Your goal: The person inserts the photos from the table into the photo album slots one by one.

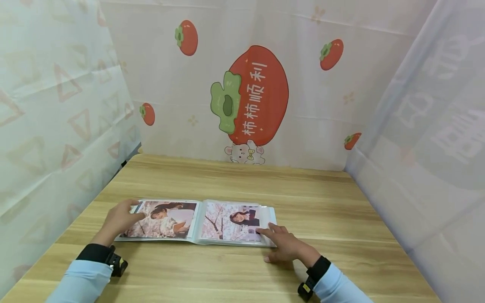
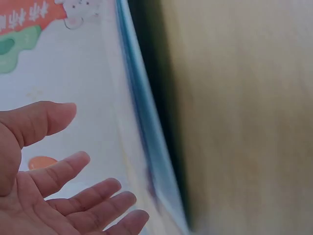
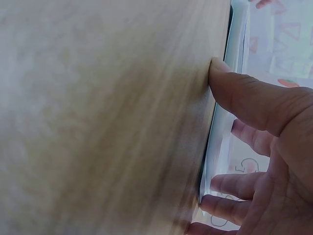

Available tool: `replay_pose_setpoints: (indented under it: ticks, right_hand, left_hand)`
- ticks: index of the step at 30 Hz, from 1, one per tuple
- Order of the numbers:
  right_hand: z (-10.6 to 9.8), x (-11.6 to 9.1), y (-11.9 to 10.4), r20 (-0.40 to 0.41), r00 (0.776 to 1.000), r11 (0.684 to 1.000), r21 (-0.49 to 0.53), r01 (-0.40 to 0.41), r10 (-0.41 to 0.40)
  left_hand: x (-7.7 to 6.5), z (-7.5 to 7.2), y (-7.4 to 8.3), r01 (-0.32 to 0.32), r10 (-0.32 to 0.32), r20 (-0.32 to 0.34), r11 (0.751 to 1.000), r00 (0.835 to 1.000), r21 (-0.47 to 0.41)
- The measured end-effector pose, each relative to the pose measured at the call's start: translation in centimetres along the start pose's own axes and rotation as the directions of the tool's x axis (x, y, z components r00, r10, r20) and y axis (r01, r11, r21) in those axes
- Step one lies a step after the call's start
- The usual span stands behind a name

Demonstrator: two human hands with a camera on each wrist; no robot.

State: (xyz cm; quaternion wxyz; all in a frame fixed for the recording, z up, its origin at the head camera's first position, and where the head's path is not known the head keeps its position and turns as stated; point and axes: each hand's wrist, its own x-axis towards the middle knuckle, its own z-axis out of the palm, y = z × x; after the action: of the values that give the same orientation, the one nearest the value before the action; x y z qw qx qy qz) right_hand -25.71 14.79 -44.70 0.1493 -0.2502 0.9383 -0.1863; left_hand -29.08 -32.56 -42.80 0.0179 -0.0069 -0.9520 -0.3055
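Observation:
A photo album (image 1: 198, 223) lies spread flat on the wooden table. On its left page is a photo (image 1: 176, 216) of a person in a light top amid pink blossoms. The right page bears another blossom photo (image 1: 219, 223), with a person in dark clothes. My left hand (image 1: 119, 219) is over the album's left edge, thumb and fingers apart; in the left wrist view its fingers spread beside the album's pale blue edge (image 2: 151, 132). My right hand (image 1: 286, 244) rests with its fingertips at the right page's outer margin, thumb down near the front corner.
The wooden table (image 1: 242, 269) extends around the album on all sides. A pale backdrop (image 1: 163, 75) with printed persimmons rises behind the far edge. Cloth sheets hang on the left (image 1: 45, 126) and right (image 1: 428, 147). Both wrists wear black straps with small cameras.

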Motion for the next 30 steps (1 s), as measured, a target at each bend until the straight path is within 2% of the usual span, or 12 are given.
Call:
replay_pose_setpoints:
  ticks: [8, 19, 30]
  right_hand:
    - [0.2, 0.1, 0.2, -0.002, 1.0, 1.0, 0.006, 0.001, -0.001]
    - [0.2, 0.0, 0.1, -0.006, 1.0, 1.0, 0.007, 0.009, -0.009]
    - [0.1, 0.0, 0.1, -0.003, 1.0, 1.0, 0.006, 0.015, -0.015]
  left_hand:
    - [0.1, 0.0, -1.2, 0.048, -0.051, 0.037, 0.997, 0.998, 0.064]
    - [0.5, -0.2, -1.3, 0.119, -0.126, 0.096, 0.99, 0.987, 0.078]
    - [0.6, -0.3, -1.9, 0.127, -0.134, 0.107, 0.989, 0.985, 0.076]
